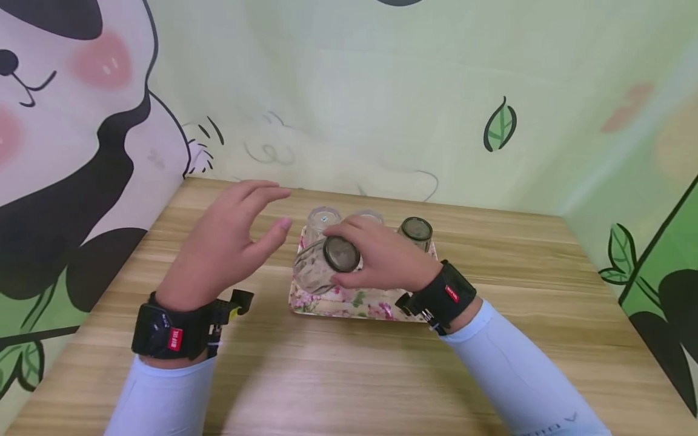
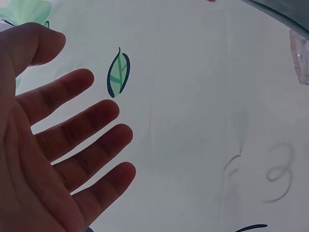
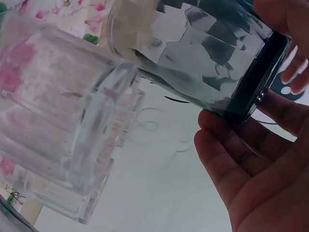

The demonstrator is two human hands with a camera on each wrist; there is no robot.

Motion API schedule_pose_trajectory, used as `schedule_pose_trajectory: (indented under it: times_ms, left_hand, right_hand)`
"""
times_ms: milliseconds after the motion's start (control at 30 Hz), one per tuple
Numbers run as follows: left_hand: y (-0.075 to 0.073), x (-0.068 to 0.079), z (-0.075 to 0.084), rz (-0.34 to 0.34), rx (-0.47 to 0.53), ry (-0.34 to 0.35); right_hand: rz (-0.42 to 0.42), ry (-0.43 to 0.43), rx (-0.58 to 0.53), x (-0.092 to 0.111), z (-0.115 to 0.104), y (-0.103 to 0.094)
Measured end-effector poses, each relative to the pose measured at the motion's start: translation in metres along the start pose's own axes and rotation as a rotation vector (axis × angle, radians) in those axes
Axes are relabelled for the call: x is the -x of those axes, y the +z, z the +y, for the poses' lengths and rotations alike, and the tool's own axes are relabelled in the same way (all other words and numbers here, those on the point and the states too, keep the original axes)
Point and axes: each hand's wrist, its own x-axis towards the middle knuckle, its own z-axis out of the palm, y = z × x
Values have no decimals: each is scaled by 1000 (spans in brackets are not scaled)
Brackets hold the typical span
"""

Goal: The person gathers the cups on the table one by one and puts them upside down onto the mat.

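My right hand [image 1: 382, 251] grips a grey-tinted glass [image 1: 342, 254] round its dark base end. The glass is tilted over the left part of a floral tray [image 1: 354, 306], its mouth towards the lower left. In the right wrist view the fingers and thumb hold the faceted glass [image 3: 203, 53] by its thick base. My left hand [image 1: 226, 242] is raised left of the tray, holding nothing; its fingers are spread in the left wrist view. Upside down at the tray's back left stands a clear glass [image 1: 324, 221]. Another clear glass [image 1: 371, 214] is partly hidden behind my right hand.
A second grey-tinted glass [image 1: 417, 231] stands upside down at the tray's back right. The tray lies on a wood-grain table [image 1: 327, 375]. A cloth printed with a panda and leaves [image 1: 327, 91] hangs behind the table and along its sides.
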Motion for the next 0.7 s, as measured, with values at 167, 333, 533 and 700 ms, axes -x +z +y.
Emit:
schedule_pose_trajectory:
  times_ms: [167, 333, 533, 700]
  left_hand:
    - [1, -1, 1, 2, 8, 6]
    - [2, 0, 2, -1, 17, 5]
    - [4, 0, 2, 1, 13, 11]
    - [4, -1, 2, -7, 7, 18]
  right_hand:
    - [-59, 6, -19, -11, 2, 6]
    - [-88, -16, -2, -20, 6, 16]
    - [-130, -26, 40, -28, 7, 25]
    - [-172, -2, 38, -30, 6, 31]
